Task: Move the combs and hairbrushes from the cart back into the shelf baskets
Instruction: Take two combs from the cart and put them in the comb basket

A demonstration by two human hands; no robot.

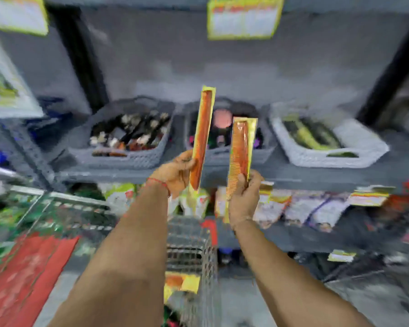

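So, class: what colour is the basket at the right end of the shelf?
White basket, a woven-look weave, seen in the head view.

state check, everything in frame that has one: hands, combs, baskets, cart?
left hand: closed on the left comb, held up
left comb: packaged, near upright, in front of the baskets
right hand: closed on the right comb
right comb: packaged, near upright, lower than the left one
left grey basket: on shelf, holds dark items
middle grey basket: on shelf, partly hidden by combs
white basket: on shelf, holds green items
cart: below the hands, packages inside
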